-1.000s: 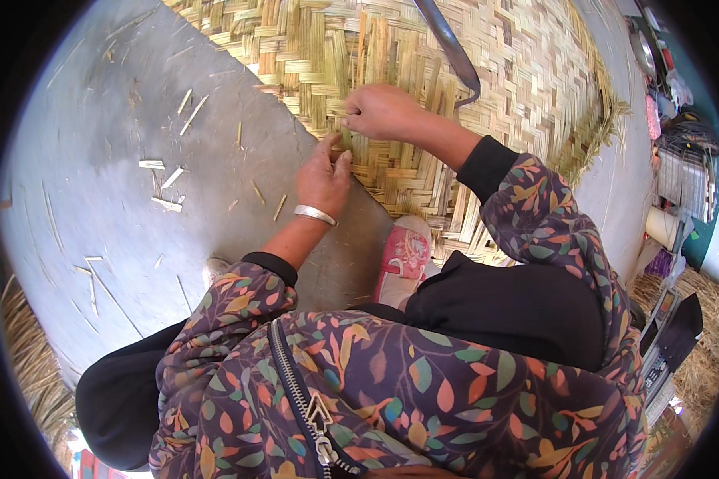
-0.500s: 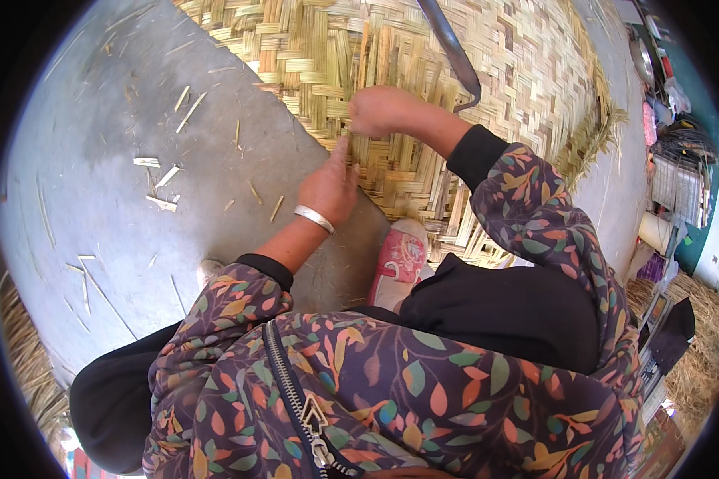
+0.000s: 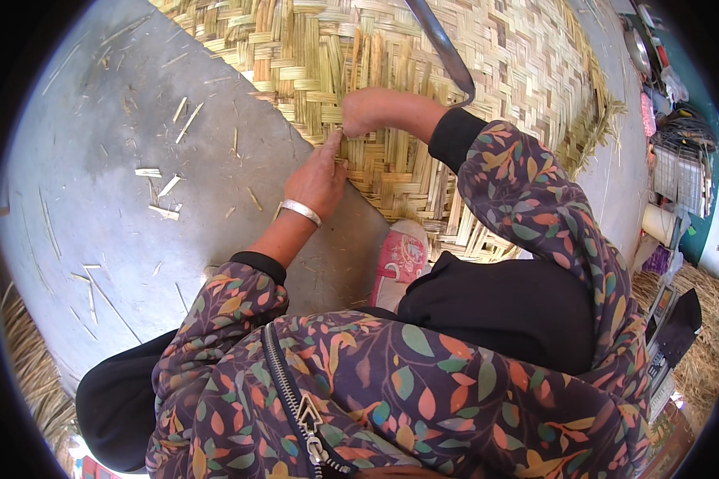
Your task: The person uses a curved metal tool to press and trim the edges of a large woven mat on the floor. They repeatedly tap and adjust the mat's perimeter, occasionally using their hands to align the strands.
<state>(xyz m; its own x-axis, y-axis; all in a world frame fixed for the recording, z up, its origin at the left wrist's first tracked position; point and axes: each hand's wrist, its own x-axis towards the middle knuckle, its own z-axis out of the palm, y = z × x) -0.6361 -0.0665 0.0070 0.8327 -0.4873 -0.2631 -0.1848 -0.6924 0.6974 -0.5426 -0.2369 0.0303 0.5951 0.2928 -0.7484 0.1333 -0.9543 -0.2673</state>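
Pale split scraps [image 3: 168, 186] lie over the grey floor [image 3: 104, 231] at the left; one could slide underfoot if stepped on. Next comes the left hand [image 3: 315, 182], its index finger stretched to the edge of the woven mat [image 3: 519, 56], which spreads across the floor to the right. Its other fingers are partly tucked from sight, so I cannot tell what they hold. The right hand [image 3: 369, 112], just beyond, bends over the mat, blurred, fingers hidden; whether they grip a strip I cannot tell. A hard, uneven tug could split a strip, I'd judge, or a sliver could prick a fingertip. The pink shoe [image 3: 402, 254] sits beside the mat's edge, partly covered by dark cloth. Farther right, the dark metal bar [image 3: 446, 49] ends near the right forearm, which could knock it; its upper end is cut off.
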